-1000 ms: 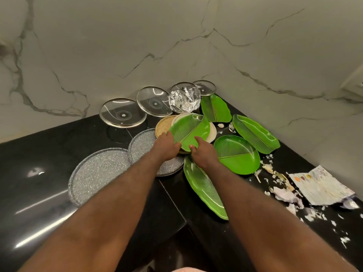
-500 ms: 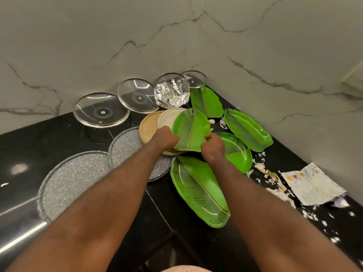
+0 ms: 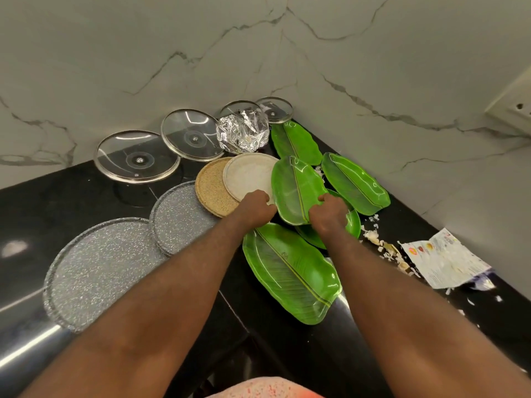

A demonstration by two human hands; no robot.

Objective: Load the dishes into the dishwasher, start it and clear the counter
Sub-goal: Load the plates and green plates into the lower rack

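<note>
Head view: two hands hold one green leaf-shaped plate [image 3: 293, 191] near the corner of the black table [image 3: 71, 196]. The left hand [image 3: 254, 209] curls round its left rim; the right hand [image 3: 329, 215] pinches its right rim, thumb on top. This plate overlaps a white round plate [image 3: 250, 175] to its left and a round green plate [image 3: 352, 225] under the right hand. A long leaf plate [image 3: 290, 271] lies just nearer.
</note>
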